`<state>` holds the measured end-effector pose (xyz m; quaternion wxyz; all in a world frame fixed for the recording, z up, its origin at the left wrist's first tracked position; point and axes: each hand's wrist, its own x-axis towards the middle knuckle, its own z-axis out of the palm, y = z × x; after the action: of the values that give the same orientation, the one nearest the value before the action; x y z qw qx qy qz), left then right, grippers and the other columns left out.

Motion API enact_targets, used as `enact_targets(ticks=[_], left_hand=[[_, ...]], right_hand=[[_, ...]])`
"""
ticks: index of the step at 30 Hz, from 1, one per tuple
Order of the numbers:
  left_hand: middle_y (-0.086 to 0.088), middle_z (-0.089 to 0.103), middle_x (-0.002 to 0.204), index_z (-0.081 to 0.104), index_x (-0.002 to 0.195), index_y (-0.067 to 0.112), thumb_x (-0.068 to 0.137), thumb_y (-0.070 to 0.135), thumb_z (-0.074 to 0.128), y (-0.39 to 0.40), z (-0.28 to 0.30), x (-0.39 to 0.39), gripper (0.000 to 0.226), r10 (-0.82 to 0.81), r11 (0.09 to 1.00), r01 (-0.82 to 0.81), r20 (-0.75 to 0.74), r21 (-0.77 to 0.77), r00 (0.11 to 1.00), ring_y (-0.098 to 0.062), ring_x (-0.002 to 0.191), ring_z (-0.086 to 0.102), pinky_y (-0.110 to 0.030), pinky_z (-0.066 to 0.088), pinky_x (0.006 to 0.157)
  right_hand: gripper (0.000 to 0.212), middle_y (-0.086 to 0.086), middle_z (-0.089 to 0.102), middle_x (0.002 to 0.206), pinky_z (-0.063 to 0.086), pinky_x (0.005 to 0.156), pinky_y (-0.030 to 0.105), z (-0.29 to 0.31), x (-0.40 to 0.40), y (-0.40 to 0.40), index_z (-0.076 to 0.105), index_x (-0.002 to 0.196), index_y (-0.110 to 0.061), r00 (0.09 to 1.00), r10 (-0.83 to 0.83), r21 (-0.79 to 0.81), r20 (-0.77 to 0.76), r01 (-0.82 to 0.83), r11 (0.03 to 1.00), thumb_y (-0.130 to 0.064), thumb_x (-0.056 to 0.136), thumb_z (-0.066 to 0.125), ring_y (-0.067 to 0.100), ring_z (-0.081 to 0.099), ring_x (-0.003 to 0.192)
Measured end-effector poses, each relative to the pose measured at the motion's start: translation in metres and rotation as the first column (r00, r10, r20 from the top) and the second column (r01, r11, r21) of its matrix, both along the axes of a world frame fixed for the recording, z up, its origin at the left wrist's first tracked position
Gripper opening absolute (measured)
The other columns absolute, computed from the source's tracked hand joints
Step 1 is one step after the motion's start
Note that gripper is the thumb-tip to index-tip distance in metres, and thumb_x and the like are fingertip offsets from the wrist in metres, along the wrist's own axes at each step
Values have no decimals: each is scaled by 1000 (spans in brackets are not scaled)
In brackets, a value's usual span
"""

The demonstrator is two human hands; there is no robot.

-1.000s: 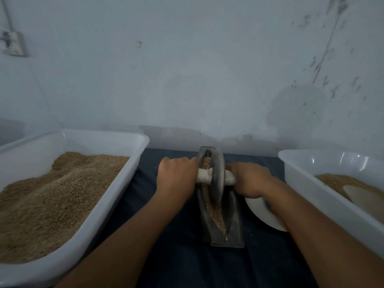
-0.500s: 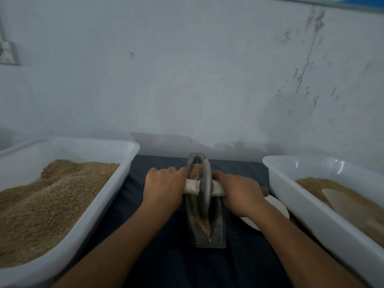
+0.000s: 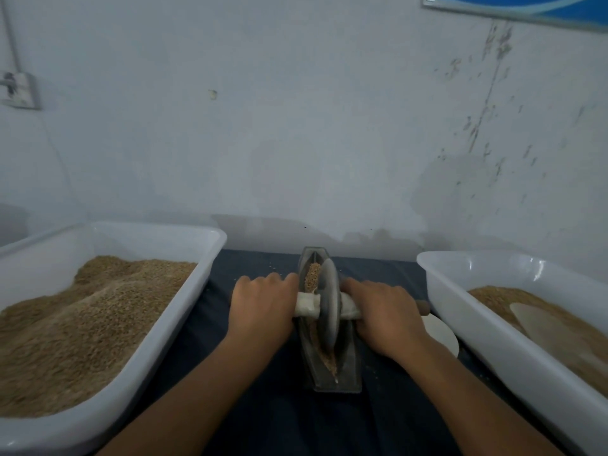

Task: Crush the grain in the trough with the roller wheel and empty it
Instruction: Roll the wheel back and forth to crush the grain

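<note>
A pale, stained plaster wall (image 3: 296,126) fills the upper half, with a blue-framed sign (image 3: 526,9) at 1 o'clock and a wall switch box (image 3: 18,90) at 10 o'clock. Below it a dark blue cloth-covered table (image 3: 279,416) spans the lower frame. At 8 o'clock sits a large white plastic tub (image 3: 184,311) heaped with tan grain; at 4 o'clock a second white plastic tub (image 3: 493,340) holds a shallower layer of grain and a pale flat scoop (image 3: 539,320).

Between the tubs, at centre, lies the narrow grey metal trough (image 3: 348,373), running from 12 to 6 o'clock. The brown grain in the trough (image 3: 312,274) shows beyond and in front of the grey metal roller wheel (image 3: 329,307), which stands upright in the channel on a cloth-wrapped cross handle (image 3: 307,306). The left hand (image 3: 263,307) curls its fingers over the handle at 9 o'clock of the wheel; the right hand (image 3: 381,314) grips the handle at 3 o'clock. A round white plate (image 3: 441,337) lies on the cloth, just beside the right wrist.
</note>
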<state>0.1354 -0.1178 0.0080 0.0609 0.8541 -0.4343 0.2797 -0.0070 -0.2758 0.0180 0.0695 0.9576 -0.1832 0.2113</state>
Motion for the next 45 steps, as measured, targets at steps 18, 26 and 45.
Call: enact_targets(ticks=[18, 26, 45], left_hand=[[4, 58, 90, 46, 100, 26, 79, 33, 67, 3, 1, -3, 31, -2, 1000, 3, -43, 6, 999, -18, 77, 58, -34, 36, 67], [4, 58, 87, 43, 93, 26, 79, 29, 66, -5, 2, -2, 27, 16, 1000, -16, 21, 18, 1000, -18, 72, 58, -33, 29, 63], [4, 61, 85, 51, 96, 24, 87, 29, 59, -28, 0, 23, 13, 25, 998, -29, 70, 52, 997, -19, 71, 60, -36, 46, 68]], right_hand=[[25, -10, 59, 101, 29, 69, 33, -3, -2, 5, 51, 111, -33, 999, -37, -46, 6, 38, 998, -38, 87, 58, 15, 58, 94], [32, -11, 61, 101, 34, 69, 33, -5, 5, -4, 49, 115, -37, 998, -58, 27, -13, 59, 998, -34, 85, 60, 16, 61, 94], [44, -9, 66, 109, 35, 68, 34, -4, 34, -28, 47, 125, -42, 993, -94, 42, -65, 96, 994, -29, 86, 62, 21, 64, 98]])
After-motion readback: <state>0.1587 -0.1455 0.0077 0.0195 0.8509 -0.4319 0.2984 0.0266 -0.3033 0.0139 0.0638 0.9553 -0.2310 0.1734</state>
